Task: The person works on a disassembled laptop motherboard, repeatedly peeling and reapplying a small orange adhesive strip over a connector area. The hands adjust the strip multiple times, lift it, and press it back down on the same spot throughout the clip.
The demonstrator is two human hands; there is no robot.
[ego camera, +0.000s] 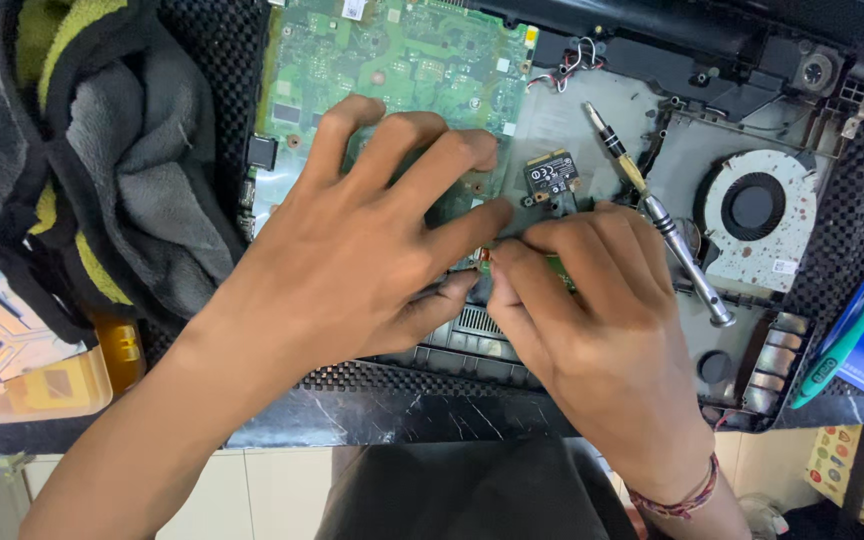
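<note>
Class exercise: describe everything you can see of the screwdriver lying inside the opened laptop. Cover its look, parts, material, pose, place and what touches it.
The screwdriver is slim and looks like silvery metal, with a dark tip section, a yellowish band partway along and a rounded cap at its lower end. It lies slantwise on the grey laptop base, tip toward the upper left, cap toward the lower right, beside the round cooling fan. The right hand lies close beside its shaft; whether they touch cannot be told. Neither hand grips it.

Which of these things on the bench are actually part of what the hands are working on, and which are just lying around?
In use:
left hand, pressing on the green circuit board
right hand, pinching a small part beside the small wireless card
opened laptop base

Lying about:
screwdriver, resting in the base
cooling fan
grey and yellow cloth
green toothbrush
</note>
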